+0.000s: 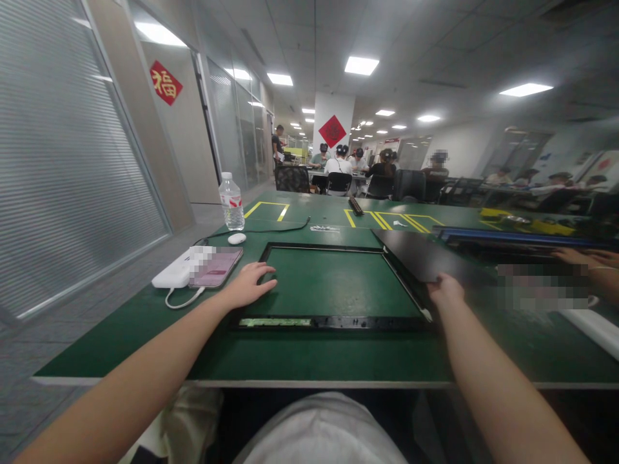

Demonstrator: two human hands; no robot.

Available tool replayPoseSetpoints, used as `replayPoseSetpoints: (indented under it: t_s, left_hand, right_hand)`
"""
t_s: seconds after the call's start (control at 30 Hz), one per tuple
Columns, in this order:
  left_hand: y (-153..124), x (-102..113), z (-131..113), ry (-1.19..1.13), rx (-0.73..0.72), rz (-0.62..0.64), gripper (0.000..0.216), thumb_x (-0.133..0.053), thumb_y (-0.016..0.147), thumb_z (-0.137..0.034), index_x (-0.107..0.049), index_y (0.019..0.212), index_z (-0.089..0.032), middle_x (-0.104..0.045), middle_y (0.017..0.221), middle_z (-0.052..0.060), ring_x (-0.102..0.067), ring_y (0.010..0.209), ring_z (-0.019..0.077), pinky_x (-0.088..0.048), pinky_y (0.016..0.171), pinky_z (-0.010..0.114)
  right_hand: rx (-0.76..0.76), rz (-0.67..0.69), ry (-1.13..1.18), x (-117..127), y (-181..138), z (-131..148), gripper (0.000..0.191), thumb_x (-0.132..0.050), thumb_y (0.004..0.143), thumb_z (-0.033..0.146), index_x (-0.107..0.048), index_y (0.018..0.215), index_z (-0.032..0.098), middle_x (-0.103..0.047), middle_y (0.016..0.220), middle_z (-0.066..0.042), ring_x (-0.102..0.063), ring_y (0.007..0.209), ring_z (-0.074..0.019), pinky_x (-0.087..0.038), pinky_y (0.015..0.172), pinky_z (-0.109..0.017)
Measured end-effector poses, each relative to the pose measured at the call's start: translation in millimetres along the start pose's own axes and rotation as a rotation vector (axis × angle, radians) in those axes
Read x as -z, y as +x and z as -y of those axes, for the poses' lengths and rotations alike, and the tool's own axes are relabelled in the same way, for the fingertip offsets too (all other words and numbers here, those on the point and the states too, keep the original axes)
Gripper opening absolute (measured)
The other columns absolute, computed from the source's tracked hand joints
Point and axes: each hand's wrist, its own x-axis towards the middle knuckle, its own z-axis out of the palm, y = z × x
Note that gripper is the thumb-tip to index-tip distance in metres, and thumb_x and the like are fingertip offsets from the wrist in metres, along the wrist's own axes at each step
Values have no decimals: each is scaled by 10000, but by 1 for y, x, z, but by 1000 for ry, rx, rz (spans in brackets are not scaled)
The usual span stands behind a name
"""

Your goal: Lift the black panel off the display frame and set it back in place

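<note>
A black rectangular frame (372,322) lies on the green table, with a green strip like a circuit board along its near bar. My left hand (249,283) rests over the frame's left side, its fingers stretched out and apart. At the right, my right hand (445,290) pinches the near edge of a thin dark flat panel (416,251). This panel is tilted and overlaps the right side of the frame. Part of the right thumb and fingers is hidden by the hand itself. Through the frame's opening the green tabletop shows.
Left of the frame are a phone (220,267), a white power bank (176,269) with a cable, a white earbud case (236,238) and a water bottle (232,203). A small dark bar (356,206) lies farther back. At right, another person's hands (575,258) are near a long blue-edged piece (483,237).
</note>
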Motion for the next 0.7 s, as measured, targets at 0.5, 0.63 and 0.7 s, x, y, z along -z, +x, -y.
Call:
replayPoseSetpoints:
  t_s: [0.5, 0.63, 0.7]
  left_hand:
    - [-3, -1, -10, -10, -29, 18, 583, -523, 834, -568, -670, 1229, -165, -596, 1400, 172, -398, 1412, 368, -278, 1161, 531]
    - [-2, -1, -9, 29, -54, 17, 534, -516, 848, -521, -669, 1218, -168, -603, 1395, 176, -414, 1405, 355, -290, 1156, 536]
    - [-2, -1, -8, 34, -65, 13, 515, -515, 851, -513, -670, 1208, -176, -616, 1381, 169, -423, 1401, 349, -297, 1153, 538]
  right_hand:
    - [-77, 62, 64, -2, -5, 5, 258, -501, 795, 2, -579, 964, 182, -677, 897, -17, -659, 672, -117, -621, 645, -271]
    - [-28, 59, 106, -4, -9, 10, 196, -504, 785, -2, -553, 866, 170, -646, 804, 1, -644, 626, -105, -611, 607, -239]
    - [-5, 34, 110, -6, -12, 14, 180, -523, 764, -4, -538, 821, 166, -624, 749, 12, -633, 595, -103, -604, 580, -227]
